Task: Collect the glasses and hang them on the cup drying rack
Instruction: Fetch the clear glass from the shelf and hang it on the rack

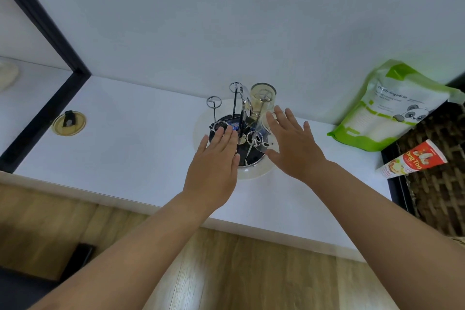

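The cup drying rack (235, 108) stands on a white counter, a round dark base in a pale tray with chrome looped prongs. One clear glass (262, 100) hangs upside down on a back prong. A second clear glass (261, 129) sits lower at the rack's right side, partly hidden by my right hand. My left hand (216, 166) hovers flat over the rack's front left, fingers straight, holding nothing. My right hand (293, 145) is spread beside the rack's right side, fingers straight, holding nothing.
A round lid with a dark tab (68, 123) lies on the counter (141, 148) at left. A green and white bag (392, 108) leans on the wall at right, beside a red and white tube (415, 162) and a woven basket (437, 184). Wooden floor lies below.
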Motion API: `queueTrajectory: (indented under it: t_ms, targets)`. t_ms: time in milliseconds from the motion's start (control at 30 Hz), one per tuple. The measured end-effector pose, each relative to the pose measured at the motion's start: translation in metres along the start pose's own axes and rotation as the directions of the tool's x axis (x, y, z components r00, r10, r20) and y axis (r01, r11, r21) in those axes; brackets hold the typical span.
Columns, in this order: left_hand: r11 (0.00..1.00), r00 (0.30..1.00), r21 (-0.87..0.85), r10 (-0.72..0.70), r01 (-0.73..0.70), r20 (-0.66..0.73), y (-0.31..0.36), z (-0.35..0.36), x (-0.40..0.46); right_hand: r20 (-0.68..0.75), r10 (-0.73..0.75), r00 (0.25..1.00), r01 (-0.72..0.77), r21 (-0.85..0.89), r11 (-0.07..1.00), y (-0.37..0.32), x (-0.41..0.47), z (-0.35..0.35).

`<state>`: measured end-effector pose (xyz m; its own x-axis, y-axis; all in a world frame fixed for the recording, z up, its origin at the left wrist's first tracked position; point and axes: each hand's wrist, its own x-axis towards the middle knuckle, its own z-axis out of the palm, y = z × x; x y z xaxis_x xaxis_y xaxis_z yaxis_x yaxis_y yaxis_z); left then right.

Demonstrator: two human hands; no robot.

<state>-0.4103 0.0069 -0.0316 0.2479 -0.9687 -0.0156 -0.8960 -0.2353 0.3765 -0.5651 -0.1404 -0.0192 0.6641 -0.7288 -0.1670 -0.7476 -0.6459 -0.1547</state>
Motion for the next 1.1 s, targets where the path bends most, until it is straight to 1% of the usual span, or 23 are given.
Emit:
queueTrajectory:
  t_ms: [367, 800, 933, 1100]
  targets:
    - [1.0, 1.0, -0.006, 0.018, -0.018, -0.026, -0.003, 0.006, 0.001, -0.021, 0.0, 1.0, 0.0, -0.032, 1.0, -0.001, -0.001, 0.005]
    - [0.999, 0.999, 0.033, 0.028, -0.028, -0.02, -0.005, 0.006, 0.001, -0.047, -0.001, 0.999, 0.001, -0.005, 1.0, -0.004, -0.007, 0.01]
    - [1.0, 1.0, 0.019, 0.025, -0.025, -0.018, -0.005, 0.003, 0.002, -0.047, 0.0, 0.999, 0.0, 0.004, 1.0, -0.004, -0.012, 0.005]
    - [1.0, 0.998, 0.004, 0.022, -0.021, -0.051, -0.006, -0.012, 0.004, -0.03, -0.007, 1.0, 0.007, 0.004, 1.0, -0.002, -0.021, -0.012]
